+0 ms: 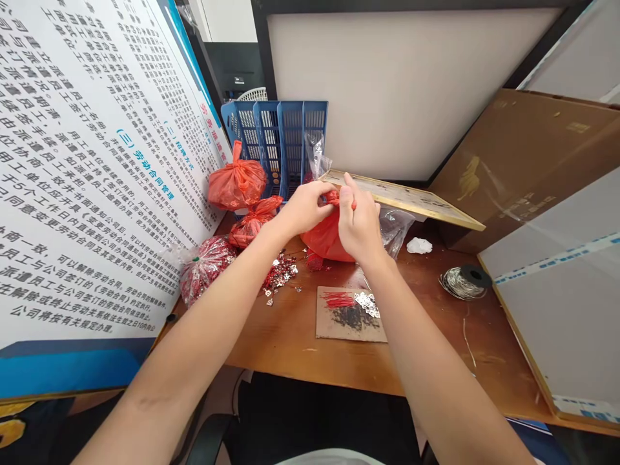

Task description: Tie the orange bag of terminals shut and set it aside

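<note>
Head view: left hand (305, 206) and right hand (357, 223) both pinched tight on the knotted neck of the red plastic bag (324, 237), which sat on the wooden desk (416, 336) at 12 o'clock from the cardboard square (349, 314). Risk: thin film might tear under opposed pulling, spilling contents among the loose sequins (279, 272) at the bag's 8 o'clock.

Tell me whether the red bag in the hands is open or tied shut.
Cannot tell for certain: both hands, left hand and right hand, pinch the gathered neck of the red bag, hiding any knot.
</note>
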The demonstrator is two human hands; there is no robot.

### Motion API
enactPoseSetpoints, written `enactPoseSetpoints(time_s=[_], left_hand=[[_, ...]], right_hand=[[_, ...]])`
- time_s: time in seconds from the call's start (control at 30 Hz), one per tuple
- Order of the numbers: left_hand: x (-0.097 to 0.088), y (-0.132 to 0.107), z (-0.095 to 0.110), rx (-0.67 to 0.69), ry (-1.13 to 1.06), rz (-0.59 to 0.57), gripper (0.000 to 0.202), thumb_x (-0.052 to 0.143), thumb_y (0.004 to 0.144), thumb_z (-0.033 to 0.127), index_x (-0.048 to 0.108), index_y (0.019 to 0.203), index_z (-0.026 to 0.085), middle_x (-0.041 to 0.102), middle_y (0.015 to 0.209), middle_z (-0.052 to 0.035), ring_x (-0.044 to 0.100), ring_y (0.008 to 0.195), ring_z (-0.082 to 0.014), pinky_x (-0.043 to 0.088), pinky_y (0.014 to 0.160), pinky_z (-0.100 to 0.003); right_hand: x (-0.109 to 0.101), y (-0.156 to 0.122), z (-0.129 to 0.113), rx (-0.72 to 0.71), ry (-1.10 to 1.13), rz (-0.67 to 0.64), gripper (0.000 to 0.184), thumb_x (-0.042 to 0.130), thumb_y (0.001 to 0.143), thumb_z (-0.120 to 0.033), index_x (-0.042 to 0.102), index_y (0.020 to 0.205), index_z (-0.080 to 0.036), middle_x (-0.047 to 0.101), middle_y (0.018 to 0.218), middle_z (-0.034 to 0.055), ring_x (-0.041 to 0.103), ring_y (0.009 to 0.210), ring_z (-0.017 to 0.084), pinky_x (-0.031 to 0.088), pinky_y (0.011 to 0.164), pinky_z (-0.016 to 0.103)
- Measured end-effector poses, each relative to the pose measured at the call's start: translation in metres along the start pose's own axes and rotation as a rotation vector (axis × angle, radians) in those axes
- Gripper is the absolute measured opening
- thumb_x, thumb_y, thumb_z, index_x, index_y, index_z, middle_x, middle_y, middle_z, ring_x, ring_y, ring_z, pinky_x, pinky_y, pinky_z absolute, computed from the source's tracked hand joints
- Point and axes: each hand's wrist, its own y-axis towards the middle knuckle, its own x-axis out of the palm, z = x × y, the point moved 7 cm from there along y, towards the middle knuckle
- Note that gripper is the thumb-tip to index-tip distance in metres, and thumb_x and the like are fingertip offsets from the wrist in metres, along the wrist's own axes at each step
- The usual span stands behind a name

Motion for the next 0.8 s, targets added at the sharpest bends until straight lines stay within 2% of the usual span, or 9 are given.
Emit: enactPoseSetpoints(time_s=[0.1, 0.17, 0.3, 0.4, 0.47, 0.57, 0.63, 0.7, 0.8], left_hand=[[-0.012, -0.003, 0.003, -0.022, -0.133, -0.112, 0.024, 0.064, 0.089, 0.027, 0.076, 0.104, 0.013, 0.076, 0.096, -0.0040, 0.063, 0.077, -0.0155, 0.048, 0.074, -0.026], [-0.019, -0.004, 0.003, -0.052, -0.211, -0.130, 0.028, 0.066, 0.090, 0.035, 0.079, 0.102, 0.013, 0.077, 0.097, -0.0055, 0.066, 0.083, -0.0170, 0.050, 0.078, -0.027], [-0.029, -0.008, -0.004, -0.119, -0.204, -0.048, 0.029, 0.071, 0.088, 0.040, 0.081, 0.091, 0.013, 0.078, 0.088, -0.0064, 0.067, 0.081, -0.0180, 0.050, 0.077, -0.028], [-0.035, -0.018, -0.014, -0.219, -0.110, 0.002, 0.026, 0.073, 0.087, 0.039, 0.082, 0.087, 0.015, 0.078, 0.084, -0.0054, 0.068, 0.078, -0.0175, 0.049, 0.074, -0.028], [-0.038, -0.027, -0.021, -0.303, -0.104, 0.009, 0.026, 0.074, 0.086, 0.040, 0.082, 0.085, 0.016, 0.077, 0.079, -0.0048, 0.067, 0.073, -0.0170, 0.048, 0.071, -0.027], [-0.039, -0.039, -0.030, -0.394, -0.153, 0.015, 0.028, 0.074, 0.086, 0.041, 0.081, 0.082, 0.015, 0.074, 0.070, -0.0045, 0.063, 0.063, -0.0156, 0.047, 0.065, -0.027], [-0.038, -0.044, -0.036, -0.420, -0.175, 0.029, 0.029, 0.074, 0.086, 0.041, 0.081, 0.082, 0.014, 0.072, 0.066, -0.0049, 0.059, 0.057, -0.0142, 0.045, 0.060, -0.027], [-0.035, -0.049, -0.044, -0.448, -0.199, 0.047, 0.030, 0.074, 0.086, 0.043, 0.081, 0.083, 0.014, 0.072, 0.066, -0.0052, 0.056, 0.053, -0.0129, 0.044, 0.056, -0.026], [-0.033, -0.054, -0.054, -0.481, -0.230, 0.089, 0.032, 0.074, 0.084, 0.045, 0.080, 0.083, 0.014, 0.071, 0.065, -0.0051, 0.052, 0.050, -0.0119, 0.040, 0.052, -0.025]], right_hand=[[0.000, 0.006, 0.004, -0.028, -0.002, -0.019, 0.061, 0.017, 0.113, -0.050, 0.063, 0.139, -0.018, 0.069, 0.132, 0.0138, 0.058, 0.121, 0.032, 0.038, 0.105, 0.049], [0.001, 0.008, 0.002, -0.056, -0.020, -0.045, 0.060, 0.017, 0.113, -0.049, 0.067, 0.131, -0.022, 0.071, 0.125, 0.0111, 0.060, 0.116, 0.031, 0.041, 0.103, 0.047], [-0.002, 0.006, -0.002, -0.084, -0.134, -0.076, 0.058, 0.018, 0.113, -0.048, 0.068, 0.129, -0.022, 0.069, 0.121, 0.0133, 0.058, 0.114, 0.033, 0.043, 0.098, 0.046], [-0.011, 0.001, 0.004, -0.065, -0.300, -0.066, 0.054, 0.024, 0.112, -0.047, 0.068, 0.124, -0.018, 0.066, 0.122, 0.0193, 0.055, 0.115, 0.037, 0.040, 0.095, 0.048], [-0.017, -0.003, 0.011, -0.037, -0.412, -0.072, 0.051, 0.026, 0.112, -0.045, 0.069, 0.117, -0.017, 0.067, 0.118, 0.0205, 0.059, 0.110, 0.036, 0.041, 0.091, 0.046], [-0.018, -0.008, 0.025, 0.013, -0.552, -0.137, 0.054, 0.027, 0.113, -0.042, 0.071, 0.093, -0.017, 0.073, 0.094, 0.0137, 0.066, 0.090, 0.029, 0.043, 0.085, 0.042], [-0.017, -0.011, 0.033, 0.050, -0.634, -0.191, 0.057, 0.031, 0.113, -0.043, 0.069, 0.078, -0.018, 0.071, 0.076, 0.0078, 0.068, 0.078, 0.025, 0.046, 0.085, 0.042], [-0.017, -0.014, 0.039, 0.082, -0.706, -0.232, 0.056, 0.037, 0.112, -0.045, 0.069, 0.075, -0.018, 0.070, 0.071, 0.0051, 0.068, 0.075, 0.023, 0.048, 0.085, 0.042], [-0.019, -0.017, 0.045, 0.108, -0.787, -0.273, 0.052, 0.043, 0.111, -0.046, 0.072, 0.079, -0.017, 0.073, 0.074, 0.0052, 0.070, 0.076, 0.022, 0.050, 0.086, 0.041]])
